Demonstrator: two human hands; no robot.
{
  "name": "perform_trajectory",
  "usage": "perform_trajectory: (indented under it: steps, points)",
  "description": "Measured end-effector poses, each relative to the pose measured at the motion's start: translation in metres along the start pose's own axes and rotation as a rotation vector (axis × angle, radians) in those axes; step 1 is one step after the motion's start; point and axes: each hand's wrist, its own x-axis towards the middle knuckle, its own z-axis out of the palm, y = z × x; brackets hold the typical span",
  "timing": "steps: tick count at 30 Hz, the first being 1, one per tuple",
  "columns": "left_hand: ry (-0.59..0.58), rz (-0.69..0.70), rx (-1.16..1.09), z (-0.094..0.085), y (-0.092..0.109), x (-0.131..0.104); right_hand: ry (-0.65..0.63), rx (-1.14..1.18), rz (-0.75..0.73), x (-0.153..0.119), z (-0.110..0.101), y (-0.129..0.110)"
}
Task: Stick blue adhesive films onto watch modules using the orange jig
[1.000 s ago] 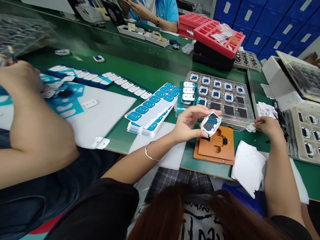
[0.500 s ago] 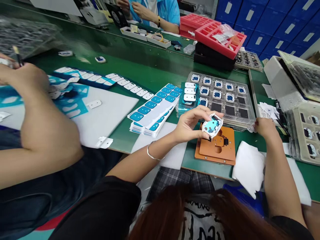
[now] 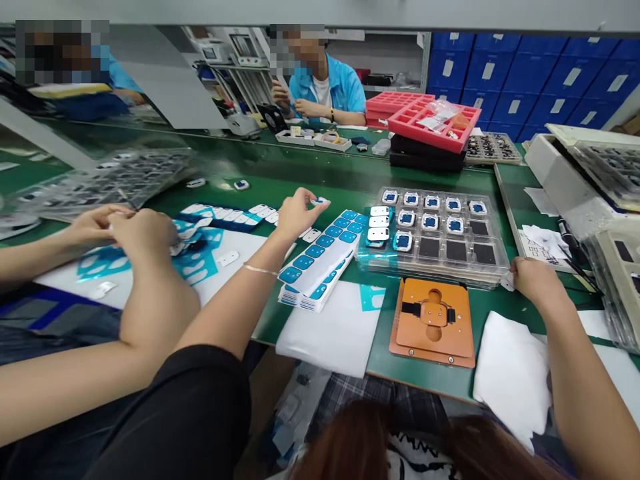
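Observation:
My left hand (image 3: pixel 299 212) pinches a small white-and-blue part (image 3: pixel 321 201) above the green table, just beyond the stack of blue-label sheets (image 3: pixel 320 250). My right hand (image 3: pixel 535 279) is closed beside the front right corner of the clear tray (image 3: pixel 493 267); small white material shows at its fingertips, too small to make out. White-framed parts (image 3: pixel 430 222) sit in several tray compartments. White plates (image 3: pixel 379 222) lie on blue film at the tray's left side. In front of the tray rests an orange fixture (image 3: pixel 434 320), with no white part on it.
A co-worker's hands (image 3: pixel 125 223) work at the left over blue film. White cloth (image 3: pixel 513 373) lies right of the fixture. Red trays (image 3: pixel 435 123) stand behind the clear tray, and a white box (image 3: pixel 565 173) stands at the right. Another person sits across the table.
My left hand has moved left and away from me, carrying the part off from above the orange fixture. My right hand stays by the tray corner. The view has tilted up.

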Motion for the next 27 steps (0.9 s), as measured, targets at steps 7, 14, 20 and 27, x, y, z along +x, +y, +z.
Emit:
perform_trajectory:
  steps: [7, 14, 20, 27]
  points:
    - [-0.138, -0.141, 0.066, 0.038, 0.006, 0.052, 0.025, -0.019, -0.025, -0.01, -0.006, -0.013]
    - [-0.227, 0.028, -0.015, 0.019, 0.039, 0.018, 0.031, 0.01, -0.007, -0.01, -0.004, -0.013]
    - [-0.373, 0.044, -0.137, 0.001, 0.065, -0.06, 0.063, 0.051, 0.049, -0.012, -0.012, -0.009]
    - [-0.459, -0.046, -0.518, 0.001, 0.066, -0.104, 0.513, 0.178, 0.206, -0.04, -0.038, -0.005]
